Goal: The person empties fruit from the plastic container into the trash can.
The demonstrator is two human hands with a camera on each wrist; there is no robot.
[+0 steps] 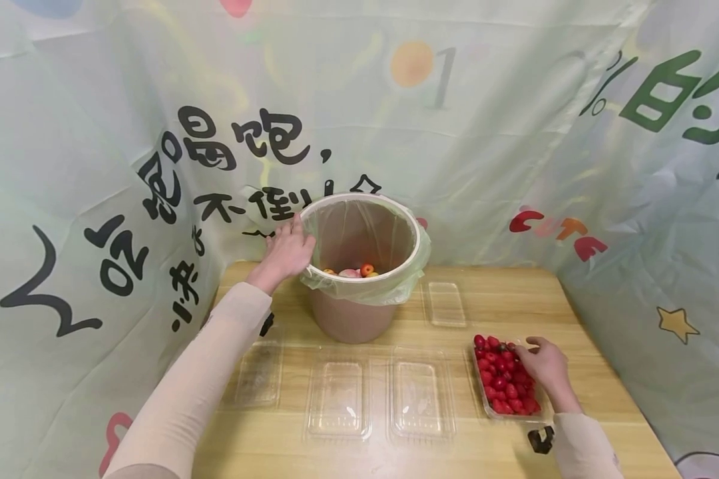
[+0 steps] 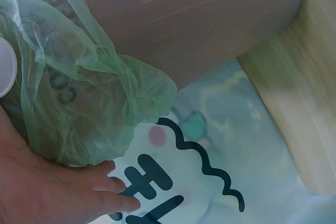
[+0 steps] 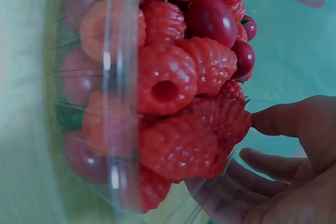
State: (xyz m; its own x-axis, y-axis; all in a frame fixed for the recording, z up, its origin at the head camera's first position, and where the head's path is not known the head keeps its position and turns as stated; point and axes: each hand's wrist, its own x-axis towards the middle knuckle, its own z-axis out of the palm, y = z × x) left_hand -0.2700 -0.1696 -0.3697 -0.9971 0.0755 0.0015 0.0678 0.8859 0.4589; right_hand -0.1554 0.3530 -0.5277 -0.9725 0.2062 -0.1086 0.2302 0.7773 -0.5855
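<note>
My left hand rests at the left rim of a brownish-pink bin, fingers extended beside its pale green bag in the left wrist view. Down inside the bin are several fruits, orange, yellow and pinkish. At the right, a clear plastic box is heaped with raspberries and smooth dark red round fruits. My right hand is at the box's far right side. One fingertip touches a raspberry at the pile's edge; the other fingers lie loosely bent near the box wall.
Two clear plastic containers lie side by side at the front middle of the wooden table. Another clear container is at the left, and a smaller clear piece lies right of the bin. Printed cloth walls enclose the table.
</note>
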